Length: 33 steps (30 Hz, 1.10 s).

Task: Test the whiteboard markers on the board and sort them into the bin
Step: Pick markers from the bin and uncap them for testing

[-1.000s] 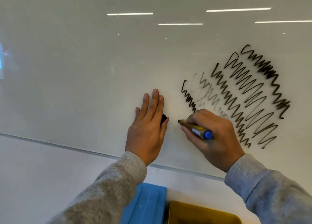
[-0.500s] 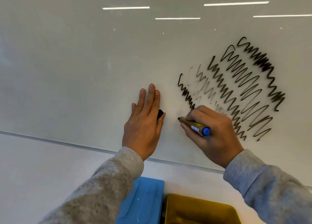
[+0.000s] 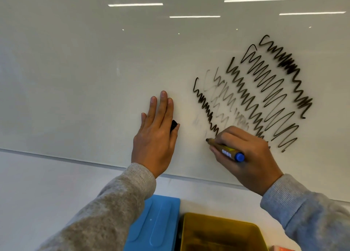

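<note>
My right hand [image 3: 251, 156] grips an olive-bodied marker [image 3: 224, 150] with a blue end, its dark tip touching the whiteboard [image 3: 75, 80]. Only faint grey strokes show around the tip. Above and to the right are several black zigzag test lines [image 3: 265, 91], some bold and some pale. My left hand [image 3: 153, 137] lies flat against the board with straight fingers, and a black marker cap [image 3: 173, 125] is pinched between its thumb and forefinger.
Below the board's lower edge stands a yellow bin [image 3: 223, 220], its inside blurred. A blue plastic piece [image 3: 157, 224] lies to its left, partly under my left sleeve. A bit of something orange [image 3: 282, 249] shows at the bottom right corner.
The marker tip has slid a little down and to the right, away from my left hand, leaving only faint grey marks. My left hand stays flat on the board.
</note>
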Each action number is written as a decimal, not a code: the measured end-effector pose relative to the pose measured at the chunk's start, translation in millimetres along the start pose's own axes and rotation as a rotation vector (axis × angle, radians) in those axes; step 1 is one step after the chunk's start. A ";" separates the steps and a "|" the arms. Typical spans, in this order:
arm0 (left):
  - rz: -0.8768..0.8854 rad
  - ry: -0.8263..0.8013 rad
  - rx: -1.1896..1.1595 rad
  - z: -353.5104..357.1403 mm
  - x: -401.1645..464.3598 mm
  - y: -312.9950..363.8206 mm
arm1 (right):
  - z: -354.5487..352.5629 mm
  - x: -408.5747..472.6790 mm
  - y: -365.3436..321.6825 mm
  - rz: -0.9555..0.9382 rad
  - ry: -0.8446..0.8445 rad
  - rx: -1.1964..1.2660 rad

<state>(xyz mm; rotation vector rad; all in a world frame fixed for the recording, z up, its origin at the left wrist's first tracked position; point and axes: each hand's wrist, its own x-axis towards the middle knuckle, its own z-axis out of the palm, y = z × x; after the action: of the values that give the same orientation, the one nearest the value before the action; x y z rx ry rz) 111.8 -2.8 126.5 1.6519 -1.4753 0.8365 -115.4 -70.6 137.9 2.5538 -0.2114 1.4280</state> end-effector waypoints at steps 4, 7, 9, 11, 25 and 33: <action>-0.003 0.003 -0.003 1.0 -1.0 1.3 | -2.0 -8.1 1.1 0.022 0.009 0.019; -0.001 0.002 0.001 1.1 -1.0 0.3 | -1.6 -16.7 2.3 0.055 0.046 0.024; -0.003 0.004 0.008 1.0 -1.3 0.2 | -2.1 -20.9 3.8 0.071 0.047 0.040; -0.004 0.004 0.007 1.1 -1.3 0.8 | -1.9 -25.1 3.5 0.049 -0.012 0.044; -0.016 0.001 0.002 2.9 -2.8 3.6 | -10.6 -45.1 9.6 0.088 -0.019 0.061; -0.012 0.006 -0.007 3.5 -3.6 4.8 | -14.3 -50.5 9.1 0.162 0.026 0.087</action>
<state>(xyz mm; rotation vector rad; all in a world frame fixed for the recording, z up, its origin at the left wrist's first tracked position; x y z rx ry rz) 106.5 -4.3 122.2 1.6502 -1.4616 0.8277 -155.6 -74.7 103.1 2.6386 -0.3676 1.5579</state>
